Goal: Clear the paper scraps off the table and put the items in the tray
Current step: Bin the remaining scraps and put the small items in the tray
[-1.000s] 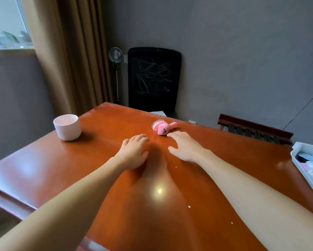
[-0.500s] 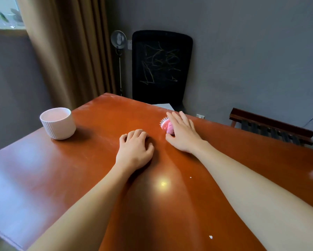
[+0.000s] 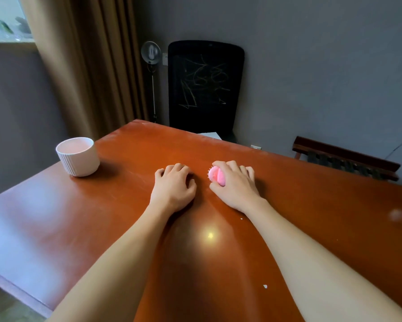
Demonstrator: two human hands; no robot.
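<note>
A small pink brush (image 3: 216,175) with short bristles lies on the reddish wooden table (image 3: 116,219) past the middle. My right hand (image 3: 236,185) grips it, fingers curled over its top and thumb at its near side. My left hand (image 3: 173,187) rests on the tabletop just to the left, fingers curled under and holding nothing. Tiny white paper scraps (image 3: 265,286) lie on the table near my right forearm, one more scrap (image 3: 241,218) close to the wrist. The tray is out of view.
A white ribbed cup (image 3: 78,156) stands near the table's left edge. Behind the table are a black chair back (image 3: 204,87), a small fan on a stand (image 3: 150,52), a brown curtain (image 3: 83,61) and a dark wooden rack (image 3: 344,156) at the right.
My right hand reached forward onto the pink brush and closed its fingers around it. My left hand's fingers curled more. The view turned left, and the tray left the frame.
</note>
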